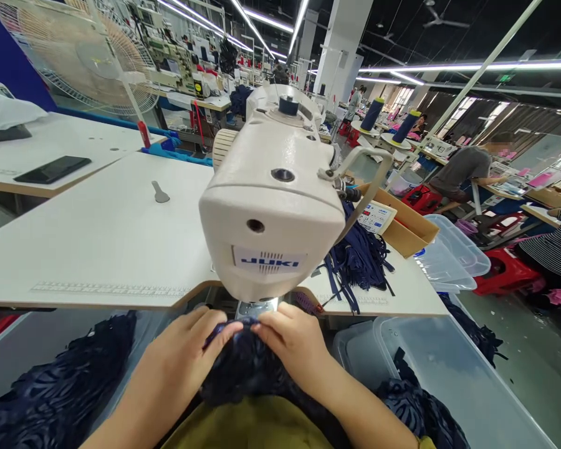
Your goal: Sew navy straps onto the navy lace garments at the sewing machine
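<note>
Navy fabric (245, 368) sits bottom centre of frame, bunched. Its long axis runs from the lap up the frame, and the leading edge points at the needle plate (257, 308) under the sewing machine (271, 206). The machine head faces the viewer, its body running away toward the upper centre.

Containers:
- A clear bin (472, 399) at lower right has a crumpled navy piece (416, 408) at its near left corner.
- A smaller clear bin (355, 349) is just left of it; contents unclear.
- Stacked clear bins (453, 255) are at right, beside the table (98, 237).
- A cardboard box (409, 227) is on the table's right end, with loose navy strips (358, 259) piled just left of it.
- A big navy heap (60, 386) is at lower left; whether it sits in a bin is hard to tell.

Grip:
- The left hand (187, 355) is curled, fingertips pinching the fabric's top edge.
- The right hand (292, 340) does the same, fingers closed down on that edge.
- The two sets of fingertips nearly meet just below the needle plate.

Elsewhere, a phone (52, 169) lies on the far table at left, a fan (75, 56) stands at upper left, and a seated person (467, 167) is at right.
</note>
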A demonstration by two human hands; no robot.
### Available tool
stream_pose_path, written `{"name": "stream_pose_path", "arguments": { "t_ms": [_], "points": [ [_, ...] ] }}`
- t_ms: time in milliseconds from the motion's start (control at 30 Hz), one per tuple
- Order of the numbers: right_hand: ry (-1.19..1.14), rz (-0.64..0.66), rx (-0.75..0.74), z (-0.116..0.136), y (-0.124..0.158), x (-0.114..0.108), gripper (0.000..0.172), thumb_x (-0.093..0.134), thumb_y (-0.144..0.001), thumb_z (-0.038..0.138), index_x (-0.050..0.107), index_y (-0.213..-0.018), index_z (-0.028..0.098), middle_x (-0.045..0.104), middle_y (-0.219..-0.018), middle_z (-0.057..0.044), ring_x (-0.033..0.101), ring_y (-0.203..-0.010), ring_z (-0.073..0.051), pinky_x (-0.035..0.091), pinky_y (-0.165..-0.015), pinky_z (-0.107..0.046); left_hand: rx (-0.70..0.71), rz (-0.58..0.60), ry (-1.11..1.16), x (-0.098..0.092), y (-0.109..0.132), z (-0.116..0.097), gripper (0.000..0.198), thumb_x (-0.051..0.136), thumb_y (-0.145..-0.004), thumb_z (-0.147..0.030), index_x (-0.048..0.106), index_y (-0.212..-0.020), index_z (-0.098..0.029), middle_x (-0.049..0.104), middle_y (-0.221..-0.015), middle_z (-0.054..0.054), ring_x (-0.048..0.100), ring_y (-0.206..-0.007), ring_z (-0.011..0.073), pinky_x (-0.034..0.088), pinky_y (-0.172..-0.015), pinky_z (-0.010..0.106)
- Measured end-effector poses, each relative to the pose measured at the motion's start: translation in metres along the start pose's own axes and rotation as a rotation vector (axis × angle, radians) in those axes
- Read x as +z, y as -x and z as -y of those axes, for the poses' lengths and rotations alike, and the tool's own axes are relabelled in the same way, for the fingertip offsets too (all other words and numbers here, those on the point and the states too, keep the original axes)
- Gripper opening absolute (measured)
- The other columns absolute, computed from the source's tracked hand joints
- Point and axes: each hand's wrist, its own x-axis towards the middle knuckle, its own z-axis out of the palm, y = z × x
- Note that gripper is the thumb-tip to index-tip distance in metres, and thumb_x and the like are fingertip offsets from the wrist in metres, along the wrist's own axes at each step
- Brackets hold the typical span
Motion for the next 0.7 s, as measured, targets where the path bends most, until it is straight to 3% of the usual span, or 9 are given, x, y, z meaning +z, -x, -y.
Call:
{"name": "stream_pose_path", "arguments": {
  "t_ms": [33,100,167,233,333,433,567,700],
  "points": [
    [-0.046,-0.042,0.065,-0.003,-0.001,0.006,0.02,0.053,-0.093,0.035,0.064,-0.082,0.023,0.061,-0.074,0.001,0.056,-0.07,-0.013,0.036,-0.062,-0.022,0.092,-0.053,-0.056,0.003,-0.002,0.0,0.025,0.053,-0.09,-0.042,0.062,-0.094,-0.02,0.065,-0.084,0.003,0.062,-0.08,0.019,0.05,-0.074,0.03],
    [-0.18,-0.092,0.22,-0.008,-0.002,0.016,0.01,0.057,-0.087,0.031,0.06,-0.085,0.022,0.059,-0.07,0.003,0.054,-0.065,-0.013,0.036,-0.061,-0.022,0.306,-0.061,-0.112,0.007,-0.003,0.001,0.023,0.048,-0.094,-0.028,0.058,-0.114,-0.021,0.067,-0.106,0.005,0.06,-0.104,0.0204,0.042,-0.098,0.036],
    [-0.331,-0.109,0.357,-0.01,-0.003,0.02,0.01,0.058,-0.084,0.031,0.053,-0.086,0.022,0.051,-0.061,0.006,0.048,-0.057,-0.012,0.035,-0.058,-0.022,0.482,0.045,-0.1,0.01,-0.002,0.001,0.036,0.041,-0.095,-0.015,0.049,-0.129,-0.024,0.064,-0.122,0.003,0.055,-0.117,0.0153,0.032,-0.108,0.032],
    [-0.484,-0.109,0.428,-0.01,-0.005,0.021,0.012,0.055,-0.084,0.031,0.048,-0.085,0.021,0.044,-0.055,0.009,0.042,-0.052,-0.011,0.035,-0.056,-0.022,0.552,0.145,-0.103,0.014,0.001,0.001,0.047,0.037,-0.094,-0.008,0.041,-0.137,-0.025,0.06,-0.13,0.001,0.052,-0.122,0.0115,0.026,-0.111,0.028],
    [-0.652,-0.113,0.469,-0.014,-0.01,0.021,0.012,0.051,-0.084,0.032,0.045,-0.084,0.021,0.041,-0.052,0.01,0.041,-0.05,-0.011,0.036,-0.056,-0.023,0.495,0.166,-0.129,0.021,0.003,-0.001,0.051,0.036,-0.092,-0.008,0.039,-0.14,-0.025,0.059,-0.133,0.002,0.051,-0.124,0.0128,0.026,-0.108,0.029],
    [-0.669,-0.128,0.432,-0.021,-0.017,0.021,0.011,0.05,-0.084,0.032,0.046,-0.085,0.022,0.043,-0.054,0.008,0.046,-0.053,-0.013,0.039,-0.057,-0.024,0.445,0.12,-0.146,0.024,0.002,-0.008,0.046,0.035,-0.092,-0.01,0.047,-0.133,-0.027,0.062,-0.129,0.001,0.052,-0.122,0.0146,0.026,-0.105,0.031],
    [-0.557,-0.105,0.32,-0.029,-0.024,0.015,0.008,0.047,-0.086,0.028,0.047,-0.089,0.022,0.048,-0.059,0.007,0.051,-0.059,-0.014,0.041,-0.064,-0.025,0.375,0.0,-0.156,0.026,0.002,-0.017,0.038,0.032,-0.096,-0.016,0.058,-0.121,-0.027,0.068,-0.118,0.001,0.057,-0.113,0.0162,0.023,-0.104,0.036],
    [-0.348,-0.088,0.309,-0.029,-0.027,0.007,0.005,0.045,-0.085,0.022,0.048,-0.088,0.02,0.053,-0.063,0.005,0.054,-0.064,-0.015,0.038,-0.064,-0.025,0.294,-0.007,-0.249,0.029,0.007,-0.022,0.038,0.034,-0.096,-0.015,0.058,-0.122,-0.028,0.067,-0.119,0.002,0.058,-0.113,0.019,0.025,-0.102,0.038]
  ]
}}
